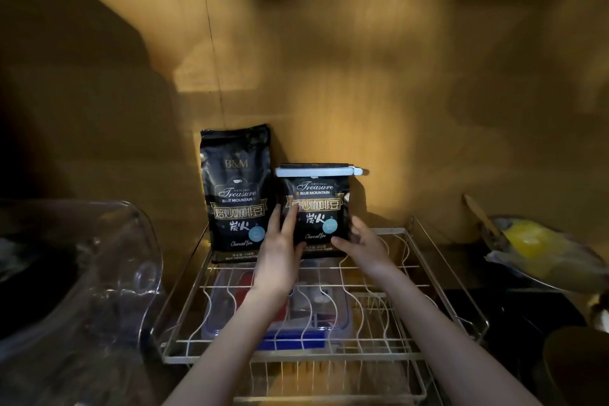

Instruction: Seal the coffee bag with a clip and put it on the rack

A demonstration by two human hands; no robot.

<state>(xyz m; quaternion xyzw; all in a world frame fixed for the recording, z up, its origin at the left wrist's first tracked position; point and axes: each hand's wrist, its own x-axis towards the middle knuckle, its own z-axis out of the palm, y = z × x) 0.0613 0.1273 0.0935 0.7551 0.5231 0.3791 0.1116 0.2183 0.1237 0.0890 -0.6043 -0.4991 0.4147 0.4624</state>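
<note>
A black coffee bag (317, 208) stands upright at the back of the wire rack (389, 306), its folded top closed by a pale blue clip (318, 171). My left hand (280, 250) grips the bag's left edge, thumb on the front. My right hand (362, 242) holds its lower right corner. A second, taller black coffee bag (235, 191) stands just to the left, against the wooden wall, with no clip on it.
Under the rack's top tier lies a clear plastic box (224, 306) with a blue lid edge. A clear plastic container (99, 273) sits at the left. At the right a bowl (543, 250) holds something yellow with a wooden utensil. A wooden wall stands behind.
</note>
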